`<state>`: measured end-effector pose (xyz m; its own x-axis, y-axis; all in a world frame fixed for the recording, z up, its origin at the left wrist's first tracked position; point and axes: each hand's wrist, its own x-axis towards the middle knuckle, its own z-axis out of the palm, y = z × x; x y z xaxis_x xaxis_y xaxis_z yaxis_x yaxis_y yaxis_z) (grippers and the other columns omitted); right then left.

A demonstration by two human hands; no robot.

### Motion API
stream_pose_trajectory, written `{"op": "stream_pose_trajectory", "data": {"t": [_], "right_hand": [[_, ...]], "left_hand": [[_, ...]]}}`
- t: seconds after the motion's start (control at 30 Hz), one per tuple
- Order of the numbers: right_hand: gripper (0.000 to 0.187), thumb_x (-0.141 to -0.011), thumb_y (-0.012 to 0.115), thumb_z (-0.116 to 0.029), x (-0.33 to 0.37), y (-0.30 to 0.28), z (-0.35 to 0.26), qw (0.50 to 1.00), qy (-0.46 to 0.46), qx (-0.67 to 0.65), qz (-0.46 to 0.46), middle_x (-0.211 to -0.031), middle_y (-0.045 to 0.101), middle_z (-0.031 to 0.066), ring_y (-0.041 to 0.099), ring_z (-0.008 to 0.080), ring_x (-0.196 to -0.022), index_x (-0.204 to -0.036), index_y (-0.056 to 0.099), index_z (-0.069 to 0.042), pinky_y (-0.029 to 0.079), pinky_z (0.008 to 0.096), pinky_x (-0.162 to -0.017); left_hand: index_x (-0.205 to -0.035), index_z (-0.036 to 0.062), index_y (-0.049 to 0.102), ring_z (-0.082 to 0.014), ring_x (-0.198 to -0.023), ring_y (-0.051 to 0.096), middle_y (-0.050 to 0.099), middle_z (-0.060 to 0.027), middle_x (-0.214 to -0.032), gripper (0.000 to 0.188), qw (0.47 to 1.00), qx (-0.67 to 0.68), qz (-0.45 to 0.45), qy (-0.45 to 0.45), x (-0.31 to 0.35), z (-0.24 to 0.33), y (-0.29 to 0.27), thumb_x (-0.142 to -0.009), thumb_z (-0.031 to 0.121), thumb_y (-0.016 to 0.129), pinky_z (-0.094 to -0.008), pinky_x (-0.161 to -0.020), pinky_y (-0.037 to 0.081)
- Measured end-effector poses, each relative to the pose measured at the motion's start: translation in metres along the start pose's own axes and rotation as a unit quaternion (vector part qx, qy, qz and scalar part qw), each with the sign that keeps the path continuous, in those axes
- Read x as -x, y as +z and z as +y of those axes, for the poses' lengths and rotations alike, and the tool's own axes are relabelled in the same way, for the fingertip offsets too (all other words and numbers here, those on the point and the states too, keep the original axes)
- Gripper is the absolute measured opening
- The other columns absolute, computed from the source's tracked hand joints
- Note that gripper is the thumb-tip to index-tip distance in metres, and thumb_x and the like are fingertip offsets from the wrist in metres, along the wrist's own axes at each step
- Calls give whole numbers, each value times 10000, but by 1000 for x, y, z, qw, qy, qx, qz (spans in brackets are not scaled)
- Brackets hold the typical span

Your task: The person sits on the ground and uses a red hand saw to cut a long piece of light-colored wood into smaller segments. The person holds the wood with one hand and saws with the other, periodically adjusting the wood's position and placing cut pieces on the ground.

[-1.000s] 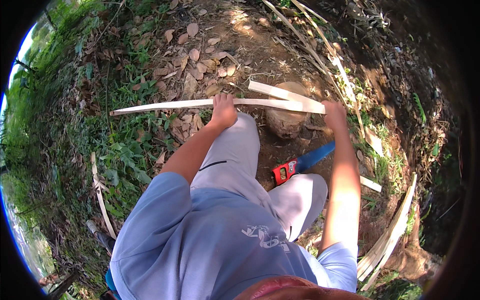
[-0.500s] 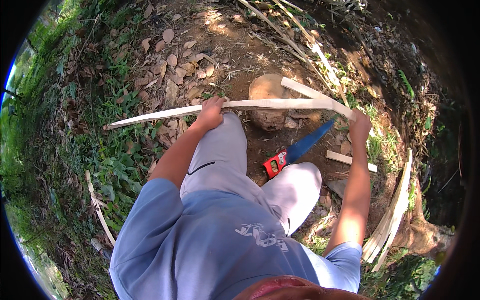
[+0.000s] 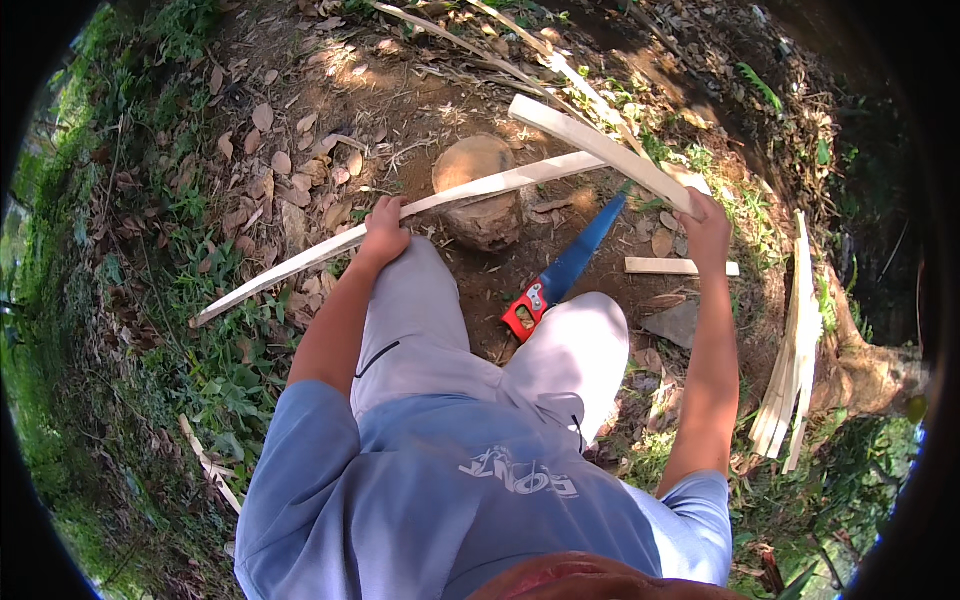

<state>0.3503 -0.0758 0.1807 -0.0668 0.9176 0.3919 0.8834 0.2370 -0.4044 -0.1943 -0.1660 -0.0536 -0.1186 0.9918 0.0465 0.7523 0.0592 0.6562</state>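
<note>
**You hold two pale lengths of wood, one in each hand, above a cut log**

You look down past your blue shirt at your pale-trousered legs, knees apart. Your left hand, just beyond your left knee, grasps a long wooden strip. The strip slants from low on the left, over green plants, up to the right, crossing in front of an upright log stump. Your right hand, farther out to the right, grips the near end of a shorter wooden piece, whose free end points up and to the left. From above, this piece crosses over the far end of the long strip (whether the two touch there, you cannot tell from this angle).

On the bare soil between the stump and your right knee lies a saw, its red handle close to that knee and its blue blade pointing away and to the right. A short wooden offcut lies right of the blade, with a grey stone just nearer you. Farther right rests a bundle of pale strips. Dry brown leaves litter the ground beyond your left hand.
</note>
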Motion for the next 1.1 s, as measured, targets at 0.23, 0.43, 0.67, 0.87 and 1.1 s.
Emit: {"op": "stream_pose_trajectory", "data": {"t": [0.23,0.43,0.67,0.87,1.1], "right_hand": [[477,-720,838,-3,-37,81,-49,979,-154,-29,-131,-1189,736,93,625,328,-1182,-1186,775,-82,479,448,-1071],[444,-719,837,-3,-75,123,-65,968,-188,-11,-167,-1165,734,60,597,301,-1222,-1135,813,-157,428,456,-1118],[564,-771,830,-51,-86,117,-67,949,-158,84,-258,-1369,643,57,508,316,-1335,-1293,754,-253,330,545,-1166],[871,-810,820,-77,4,116,-97,992,-114,39,-32,-1620,352,134,353,372,-1482,-1591,475,-252,281,549,-1198],[476,-889,779,-410,163,112,-8,957,187,-13,-220,-1310,660,178,518,396,-1356,-1271,739,-129,342,594,-1139]], "left_hand": [[-1515,43,395,-373,-1302,522,507,-160,-1377,811,993,41,107,12,1,24,22,-769,42,712,-520,-1159,341],[-1573,119,404,-361,-1332,533,521,-153,-1466,821,995,45,78,52,13,60,-8,-893,310,823,-499,-1161,353],[-1326,27,611,-405,-1193,612,667,-180,-1258,398,988,25,101,116,4,60,-5,-972,173,721,-476,-1036,478],[-1339,7,583,-435,-1159,613,659,-222,-1237,385,988,55,96,112,5,50,1,-1004,166,686,-502,-1008,489],[-1416,-37,509,-436,-1123,620,590,-260,-1320,450,991,72,44,105,9,63,14,-1042,171,649,-490,-983,509]]}}
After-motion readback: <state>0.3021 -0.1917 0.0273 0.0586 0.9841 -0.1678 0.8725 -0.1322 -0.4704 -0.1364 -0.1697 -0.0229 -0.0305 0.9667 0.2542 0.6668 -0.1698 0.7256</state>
